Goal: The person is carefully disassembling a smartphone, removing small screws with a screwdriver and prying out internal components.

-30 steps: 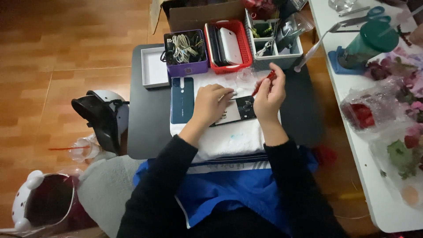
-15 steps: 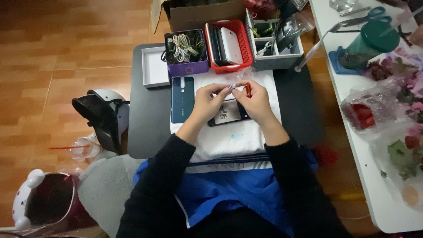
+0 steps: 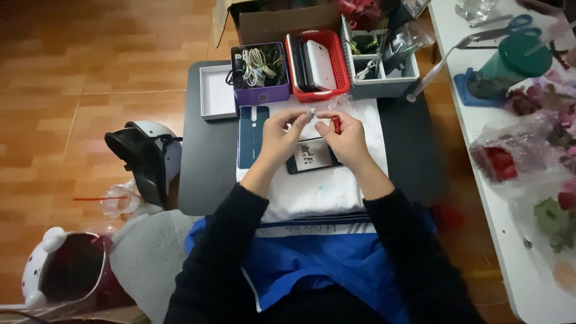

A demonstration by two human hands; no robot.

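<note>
Where the two hands meet over the white towel [image 3: 324, 192], much is too small to read. The left hand [image 3: 282, 135] pinches a tiny pale piece [image 3: 311, 113] between thumb and forefinger, fingers curled tight about it; what the piece is I cannot make out. The right hand [image 3: 348, 139] is closed around a small red tool [image 3: 336, 124], only its red handle showing past the fingers, its tip just beside the pale piece. Beneath the wrists lies an opened phone [image 3: 312, 157], partly covered by both hands. A dark blue back cover [image 3: 252, 137] lies flat to its left. Behind stand a purple bin of cables [image 3: 259, 73], a red basket [image 3: 317, 60] and a grey organiser [image 3: 384, 60], its contents a blur.
</note>
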